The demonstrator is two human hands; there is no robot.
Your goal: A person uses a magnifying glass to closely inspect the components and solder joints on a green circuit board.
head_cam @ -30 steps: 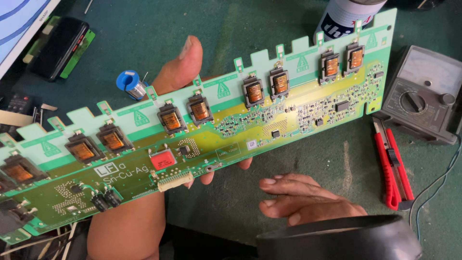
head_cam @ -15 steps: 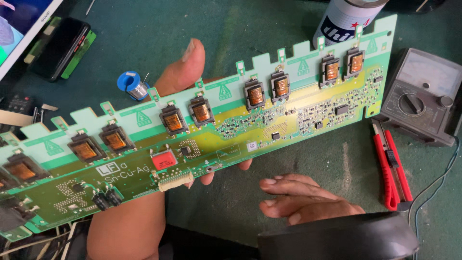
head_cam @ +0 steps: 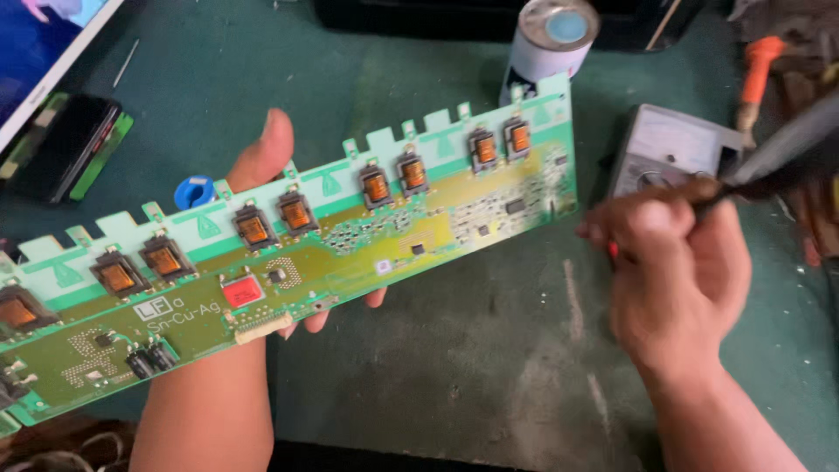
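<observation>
Long green circuit board (head_cam: pixel 288 280) held aloft above the bench (head_cam: pixel 489 350), slanting from lower left up to upper right, left end cut off by the frame edge. Row of orange-cored transformers (head_cam: pixel 377 186) in pairs along the upper edge, small red block (head_cam: pixel 242 291) and white connector (head_cam: pixel 262 328) lower down; fine solder parts too small to make out. Gripped from behind by the left hand (head_cam: pixel 262 166): thumb up over the top edge, fingertips peeping out under the lower edge, palm hidden by the board. Small blue round part (head_cam: pixel 194 191) just behind the board's top edge, partly covered by it.

Right hand (head_cam: pixel 677 262) off the board's right end, apart from it, clenched around a dark slender tool (head_cam: pixel 778 149); tool blurred, tip hidden inside the fist, kind impossible to tell. Sliver of something red (head_cam: pixel 613 252) beside the knuckles, mostly hidden.

Grey analogue multimeter (head_cam: pixel 669 149) lying on the bench behind that hand, lower part covered by the fingers. White cylindrical can (head_cam: pixel 546 48) standing upright beyond the board's far corner, base hidden by the board. Orange-handled tool (head_cam: pixel 756 74) at upper right, blurred. Black device on a green board (head_cam: pixel 65 149) at left, and the corner of a lit screen (head_cam: pixel 39 52) cut off at the top left.
</observation>
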